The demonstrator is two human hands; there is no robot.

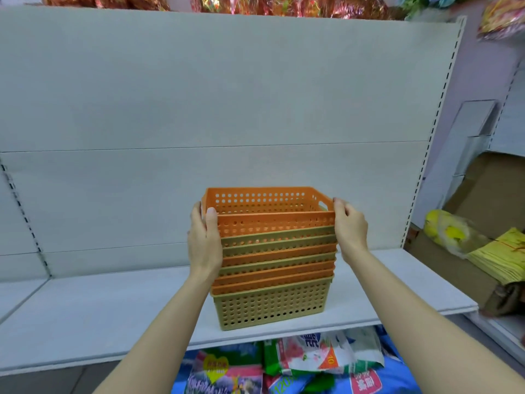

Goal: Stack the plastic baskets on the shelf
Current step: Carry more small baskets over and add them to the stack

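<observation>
A nested stack of perforated plastic baskets [272,302], orange and olive-tan, stands on the white shelf [99,317] near its front edge. The top orange basket [267,204] sits in the stack, tilted slightly. My left hand [204,243] grips the left end of the top basket, thumb over its front rim. My right hand [350,226] holds the right end, fingers curled at the rim by the handle slot. Both forearms reach in from below.
The shelf's white back panel rises behind the stack. To the right are cardboard boxes [483,194], a bagged yellow item [449,231] and yellow paper bundles [502,254]. Colourful packages [284,365] lie below the shelf. Wrapped goods line the top.
</observation>
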